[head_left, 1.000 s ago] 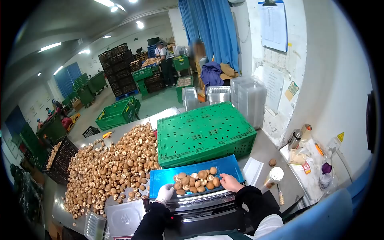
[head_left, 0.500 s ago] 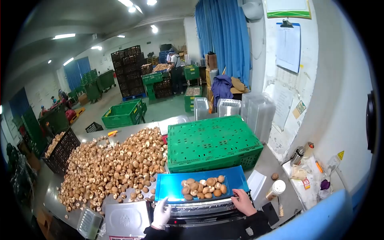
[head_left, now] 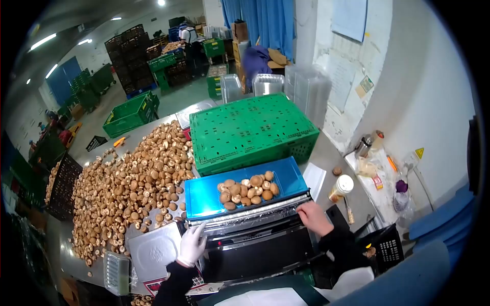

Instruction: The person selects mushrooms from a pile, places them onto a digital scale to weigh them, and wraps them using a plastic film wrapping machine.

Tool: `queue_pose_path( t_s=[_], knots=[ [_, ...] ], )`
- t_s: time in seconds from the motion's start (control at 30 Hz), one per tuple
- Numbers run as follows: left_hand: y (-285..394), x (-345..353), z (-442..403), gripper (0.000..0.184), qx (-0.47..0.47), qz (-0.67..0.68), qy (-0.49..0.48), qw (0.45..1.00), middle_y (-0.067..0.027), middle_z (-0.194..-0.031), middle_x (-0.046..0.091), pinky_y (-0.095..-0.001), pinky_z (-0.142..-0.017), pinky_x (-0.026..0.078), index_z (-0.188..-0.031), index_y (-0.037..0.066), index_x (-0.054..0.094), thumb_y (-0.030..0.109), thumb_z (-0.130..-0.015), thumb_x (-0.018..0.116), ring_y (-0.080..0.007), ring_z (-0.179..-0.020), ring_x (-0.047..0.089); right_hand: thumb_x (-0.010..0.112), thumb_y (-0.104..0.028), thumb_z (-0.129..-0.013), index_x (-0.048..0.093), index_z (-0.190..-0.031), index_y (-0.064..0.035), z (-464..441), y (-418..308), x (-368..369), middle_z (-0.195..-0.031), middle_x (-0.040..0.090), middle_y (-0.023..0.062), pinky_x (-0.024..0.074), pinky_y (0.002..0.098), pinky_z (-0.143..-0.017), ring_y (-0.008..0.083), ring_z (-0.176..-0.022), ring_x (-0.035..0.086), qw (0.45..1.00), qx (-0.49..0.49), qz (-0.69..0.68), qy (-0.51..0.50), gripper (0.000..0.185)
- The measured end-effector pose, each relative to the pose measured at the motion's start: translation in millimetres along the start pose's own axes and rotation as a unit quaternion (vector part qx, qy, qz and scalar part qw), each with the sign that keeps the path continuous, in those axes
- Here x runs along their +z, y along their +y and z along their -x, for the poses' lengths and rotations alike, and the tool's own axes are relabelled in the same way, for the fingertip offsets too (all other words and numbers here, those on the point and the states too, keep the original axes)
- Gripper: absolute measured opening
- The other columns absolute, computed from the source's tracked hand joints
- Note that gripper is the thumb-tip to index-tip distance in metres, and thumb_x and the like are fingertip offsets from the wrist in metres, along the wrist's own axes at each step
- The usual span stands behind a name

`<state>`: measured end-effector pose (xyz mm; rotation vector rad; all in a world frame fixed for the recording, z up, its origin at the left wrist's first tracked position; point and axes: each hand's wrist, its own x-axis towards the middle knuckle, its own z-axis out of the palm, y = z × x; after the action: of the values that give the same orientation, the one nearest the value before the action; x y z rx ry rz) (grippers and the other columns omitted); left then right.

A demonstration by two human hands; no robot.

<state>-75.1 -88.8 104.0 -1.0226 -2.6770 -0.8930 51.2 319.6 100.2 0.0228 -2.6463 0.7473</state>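
Note:
My left hand [head_left: 193, 245], in a white glove, is at the left end of a black film-wrapping machine [head_left: 260, 255], its fingers slightly apart. At the other end, my bare right hand [head_left: 315, 218] has curled fingers beside the clear film [head_left: 250, 211] along the machine's front bar; whether they pinch the film is hidden. Beyond the bar, a clear tray of brown mushrooms [head_left: 247, 190] rests on the machine's blue plate [head_left: 204, 196]. Neither hand touches the tray.
A big mushroom heap [head_left: 127, 188] covers the table's left side. Behind the plate stands an upturned green crate [head_left: 255, 130]. A scale [head_left: 155, 250] and empty clear trays [head_left: 116, 273] lie left. A white-lidded jar [head_left: 341, 188] stands right. A co-worker [head_left: 190, 43] is farther back.
The view has tilted down and shifted right, showing more of the machine's front. Both hands are drawn slightly back from the blue plate. The mushroom tray stays on the plate.

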Motion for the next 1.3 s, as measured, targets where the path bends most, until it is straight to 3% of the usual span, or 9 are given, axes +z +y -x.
queue_pose_path(
  t_s=[0.2, 0.5, 0.67, 0.83, 0.9, 0.97, 1.07, 1.17, 1.3],
  knots=[
    [-20.9, -2.1, -48.1, 0.054, 0.23, -0.276, -0.216, 0.908, -0.0075, -0.099, 0.056, -0.0372, -0.079, 0.046, -0.132, 0.021, 0.048, 0.013, -0.079, 0.056, -0.025, -0.095, 0.058, 0.054, -0.011, -0.08, 0.061, -0.105, -0.0151, -36.3, 30.9, -16.4, -0.087, 0.049, 0.0043, 0.0402, 0.0344, -0.075, 0.0231, -0.086, 0.051, 0.944, -0.218, 0.217, -0.121, 0.026],
    [-44.9, 17.8, -92.6, 0.03, 0.411, -0.221, -0.312, 0.827, -0.0041, -0.091, 0.06, -0.036, -0.057, 0.049, -0.116, 0.018, 0.056, 0.022, -0.086, 0.052, -0.0223, -0.072, 0.063, 0.047, -0.019, -0.089, 0.042, -0.135, -0.0289, -83.0, 56.2, 15.4, -0.083, 0.053, -0.0012, 0.0375, 0.0307, -0.069, 0.0165, -0.076, 0.053, 0.815, -0.457, 0.234, -0.27, 0.047],
    [-55.6, 26.2, -60.0, 0.02, 0.271, -0.086, -0.216, 0.934, -0.0042, -0.084, 0.06, -0.0378, -0.062, 0.05, -0.103, 0.017, 0.062, 0.019, -0.084, 0.057, -0.0247, -0.073, 0.063, 0.06, -0.02, -0.082, 0.064, -0.09, -0.0174, -53.8, 56.5, 25.4, -0.073, 0.063, 0.006, 0.0437, 0.038, -0.06, 0.0275, -0.071, 0.062, 0.945, -0.215, -0.044, -0.241, 0.009],
    [-22.3, -3.8, -10.9, 0.01, 0.019, 0.128, -0.26, 0.957, -0.0061, -0.082, 0.062, -0.0317, -0.065, 0.05, -0.093, 0.007, 0.06, 0.011, -0.093, 0.051, -0.0225, -0.073, 0.063, 0.051, -0.011, -0.092, 0.061, -0.092, -0.0019, 8.5, 12.4, -13.6, -0.08, 0.064, 0.0123, 0.0487, 0.034, -0.066, 0.027, -0.072, 0.063, 0.96, 0.051, -0.23, -0.153, 0.014],
    [7.7, -38.6, -7.9, 0.016, -0.204, 0.327, -0.368, 0.846, -0.0047, -0.078, 0.06, -0.0288, -0.067, 0.049, -0.092, 0.004, 0.058, 0.013, -0.098, 0.047, -0.0168, -0.075, 0.062, 0.05, -0.008, -0.093, 0.059, -0.091, -0.001, 9.3, -10.7, -52.6, -0.079, 0.063, 0.0093, 0.049, 0.0327, -0.066, 0.02, -0.074, 0.063, 0.906, 0.144, -0.325, -0.228, 0.011],
    [28.7, -74.6, -14.6, 0.015, -0.243, 0.584, -0.325, 0.703, -0.0057, -0.079, 0.058, -0.0298, -0.075, 0.05, -0.096, 0.003, 0.054, 0.018, -0.099, 0.05, -0.0151, -0.079, 0.06, 0.047, -0.004, -0.094, 0.057, -0.091, -0.0026, -1.9, -25.0, -86.9, -0.078, 0.061, 0.0078, 0.0499, 0.0356, -0.075, 0.0201, -0.08, 0.062, 0.828, 0.165, -0.49, -0.217, 0.011],
    [32.6, -88.8, -69.3, 0.015, -0.108, 0.648, -0.156, 0.737, -0.0119, -0.091, 0.063, -0.0407, -0.087, 0.048, -0.091, 0.003, 0.051, 0.016, -0.098, 0.05, -0.0215, -0.087, 0.063, 0.041, -0.011, -0.1, 0.049, -0.092, -0.003, -57.8, -22.0, -96.8, -0.107, 0.064, 0.0223, 0.0408, 0.0509, -0.1, 0.0373, -0.115, 0.056, 0.79, -0.034, -0.596, -0.137, 0.014],
    [23.8, -53.7, -161.9, 0.014, -0.128, 0.443, 0.011, 0.887, -0.0128, -0.109, 0.062, -0.0361, -0.096, 0.043, -0.103, 0.002, 0.053, 0.015, -0.098, 0.048, -0.0227, -0.106, 0.059, 0.04, -0.009, -0.1, 0.052, -0.114, 0.0004, -145.8, -10.8, -64.7, -0.122, 0.06, 0.0188, 0.0357, 0.0383, -0.105, 0.0282, -0.126, 0.049, 0.889, -0.046, -0.446, -0.087, 0.02],
    [-56.0, 74.1, -204.6, 0.038, -0.02, 0.3, -0.03, 0.953, -0.0204, -0.127, 0.053, -0.0388, -0.103, 0.037, -0.129, -0.001, 0.043, 0.018, -0.096, 0.046, -0.0314, -0.119, 0.051, 0.052, -0.024, -0.092, 0.052, -0.118, 0.0, -200.8, 62.8, 62.2, -0.132, 0.051, 0.016, 0.0294, 0.0427, -0.108, 0.039, -0.13, 0.037, 0.98, -0.051, -0.157, -0.11, 0.036]
  ],
)
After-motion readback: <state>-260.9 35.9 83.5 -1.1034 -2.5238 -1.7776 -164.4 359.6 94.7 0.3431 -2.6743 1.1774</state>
